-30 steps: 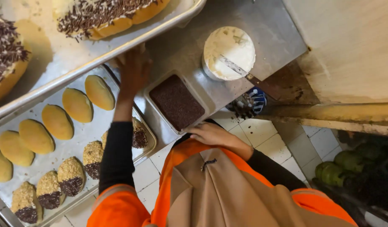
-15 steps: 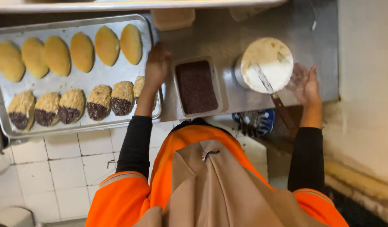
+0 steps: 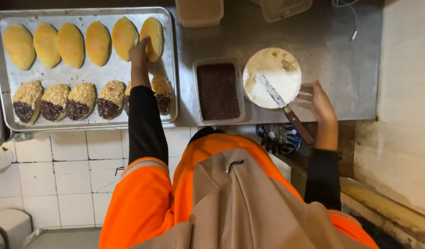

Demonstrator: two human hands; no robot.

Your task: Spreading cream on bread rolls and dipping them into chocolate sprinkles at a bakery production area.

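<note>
Left fingers: you are touching the plain bun (image 3: 153,32) at the right end of the top row with your left hand (image 3: 139,51); whether the fingers are grasping it, I cannot tell.
Right fingers: your right hand (image 3: 319,99) is staying open and spread, just beside the round tub (image 3: 272,77), holding nothing.
Knife: the knife (image 3: 286,109) is lying across the tub of white cream.
Tray: the tray (image 3: 173,69) is holding plain buns above and coated buns (image 3: 79,100) below.
Container: the container (image 3: 218,91) of dark sprinkles is sitting between tray and tub.

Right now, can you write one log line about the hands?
left hand: touching plain yellow oval bun on metal tray | right hand: beside round white cream tub
</note>
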